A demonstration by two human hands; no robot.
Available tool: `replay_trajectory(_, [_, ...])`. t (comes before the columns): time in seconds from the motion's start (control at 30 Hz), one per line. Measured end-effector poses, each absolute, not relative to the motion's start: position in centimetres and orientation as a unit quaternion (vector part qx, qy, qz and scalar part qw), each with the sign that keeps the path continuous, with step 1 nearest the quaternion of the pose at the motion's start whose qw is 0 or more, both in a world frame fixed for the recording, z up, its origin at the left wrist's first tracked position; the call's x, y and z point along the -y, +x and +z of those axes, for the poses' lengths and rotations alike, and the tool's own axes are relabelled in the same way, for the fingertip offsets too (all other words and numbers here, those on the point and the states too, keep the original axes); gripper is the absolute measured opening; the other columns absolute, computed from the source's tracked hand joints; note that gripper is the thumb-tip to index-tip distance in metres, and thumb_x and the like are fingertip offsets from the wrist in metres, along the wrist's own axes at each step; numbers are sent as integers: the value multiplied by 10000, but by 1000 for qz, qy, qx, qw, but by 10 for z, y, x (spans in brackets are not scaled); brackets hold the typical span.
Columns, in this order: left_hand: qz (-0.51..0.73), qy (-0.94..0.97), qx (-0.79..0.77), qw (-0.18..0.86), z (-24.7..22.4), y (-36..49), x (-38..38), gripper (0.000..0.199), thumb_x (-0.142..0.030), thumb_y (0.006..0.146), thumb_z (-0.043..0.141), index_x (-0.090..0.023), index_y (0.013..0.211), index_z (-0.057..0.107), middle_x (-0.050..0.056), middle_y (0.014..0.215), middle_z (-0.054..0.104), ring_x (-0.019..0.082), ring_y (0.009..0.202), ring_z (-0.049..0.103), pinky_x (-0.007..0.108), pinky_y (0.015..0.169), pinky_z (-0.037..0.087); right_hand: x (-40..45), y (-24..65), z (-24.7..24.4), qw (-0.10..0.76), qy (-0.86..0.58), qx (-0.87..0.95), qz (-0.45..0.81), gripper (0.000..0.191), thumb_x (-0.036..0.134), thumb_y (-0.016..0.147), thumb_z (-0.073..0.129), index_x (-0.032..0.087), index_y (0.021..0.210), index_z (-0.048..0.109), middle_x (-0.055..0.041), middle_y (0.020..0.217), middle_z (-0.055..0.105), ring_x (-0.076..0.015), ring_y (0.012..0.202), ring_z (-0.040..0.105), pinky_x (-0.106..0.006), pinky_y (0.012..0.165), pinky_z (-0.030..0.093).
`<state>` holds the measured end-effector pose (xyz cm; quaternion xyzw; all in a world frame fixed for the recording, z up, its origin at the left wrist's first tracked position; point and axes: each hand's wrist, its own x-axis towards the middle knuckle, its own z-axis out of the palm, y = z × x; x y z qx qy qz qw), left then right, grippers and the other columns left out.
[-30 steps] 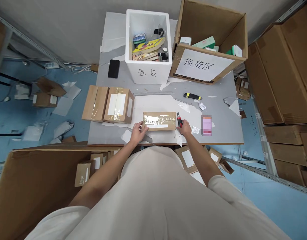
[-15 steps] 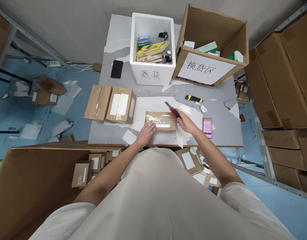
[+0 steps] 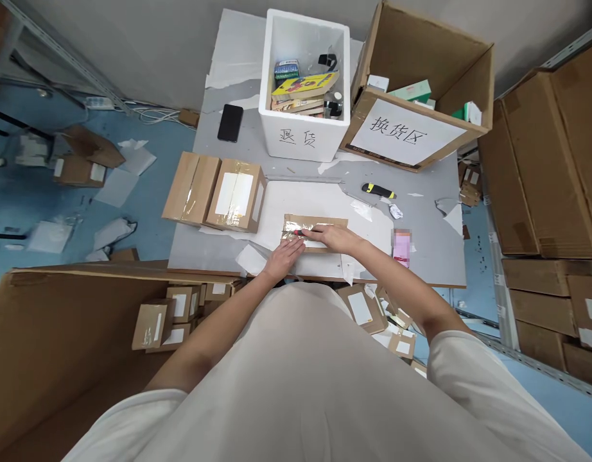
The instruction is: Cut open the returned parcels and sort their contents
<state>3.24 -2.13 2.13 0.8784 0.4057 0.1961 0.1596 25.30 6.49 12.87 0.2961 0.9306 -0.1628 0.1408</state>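
Observation:
A small taped cardboard box (image 3: 315, 222) lies flat on white paper near the table's front edge. My left hand (image 3: 285, 258) rests on its left front part, fingers stretched out over the tape and label. My right hand (image 3: 337, 237) is wrapped round a red and black utility knife (image 3: 300, 231), whose tip points left over the tape on the box top. The knife lies just behind my left fingertips. Whether the blade has entered the tape is too small to tell.
Two taped boxes (image 3: 235, 196) stand left on the table (image 3: 277, 168). Behind are a white foam bin (image 3: 303, 138) and a labelled carton (image 3: 406, 135). A black phone (image 3: 230, 123), a yellow-black cutter (image 3: 378, 190) and a pink-screened phone (image 3: 401, 247) lie around.
My right hand has moved left with the red knife, from the box's right end to above its tape. My left hand stays on the box. The view has shifted slightly.

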Motion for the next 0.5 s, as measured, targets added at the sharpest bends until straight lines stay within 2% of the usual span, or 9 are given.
replay_trajectory(0.23, [179, 878, -406, 180, 21, 30, 19, 494, -35, 896, 298, -159, 1325, 509, 113, 1353, 555, 200, 1346, 419, 455, 1097, 389, -65, 256, 137, 191, 293, -925, -150, 631, 84, 913, 363, 313, 1491, 257, -101, 1225, 575, -203, 920, 644, -274, 687, 441])
replay_trajectory(0.4, [181, 875, -406, 191, 19, 29, 18, 494, -47, 899, 292, -160, 1333, 500, 119, 1353, 553, 198, 1349, 414, 466, 1089, 401, -61, 273, 159, 247, 312, -910, -115, 613, 71, 913, 330, 346, 1460, 304, -98, 1260, 575, -203, 894, 651, -273, 625, 406])
replay_trajectory(0.5, [175, 873, -414, 189, 18, 29, 18, 491, -45, 898, 294, -172, 1319, 513, 110, 1351, 558, 203, 1340, 426, 457, 1073, 419, -59, 293, 172, 277, 340, -893, -98, 596, 69, 918, 327, 354, 1440, 337, -100, 1202, 606, -198, 873, 649, -275, 629, 386])
